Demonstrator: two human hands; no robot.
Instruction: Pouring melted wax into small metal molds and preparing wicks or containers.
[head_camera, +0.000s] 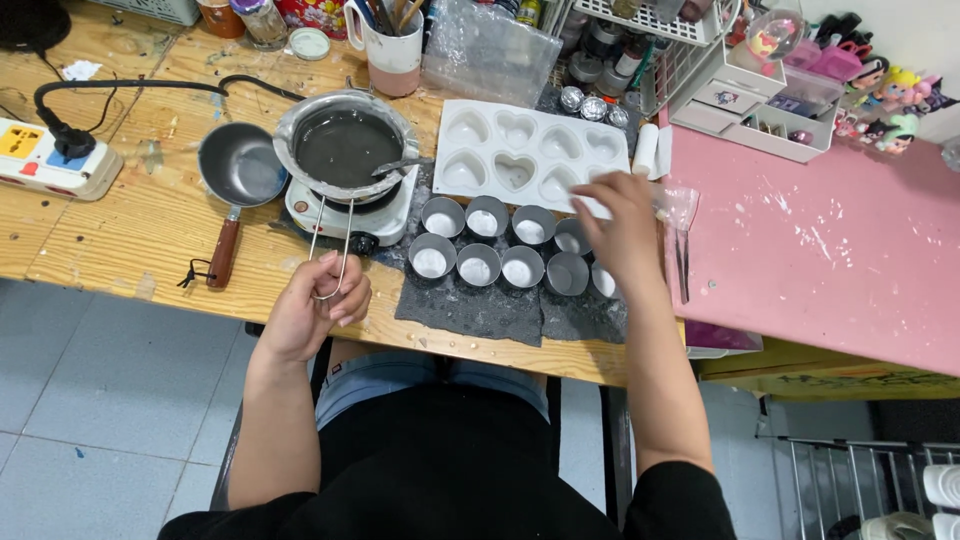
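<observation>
A small pan with a wooden handle lies on the wooden counter, left of the stove. A power strip sits at the far left. A white heart mould lies behind the dark mat. A mug of tools stands at the back. A pink board lies right, a white drawer box behind it.

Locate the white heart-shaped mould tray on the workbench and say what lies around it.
In the head view, the white heart mould tray lies right of centre, beside the melting pot, just behind the small metal cups, with the right hand at its front corner.
</observation>
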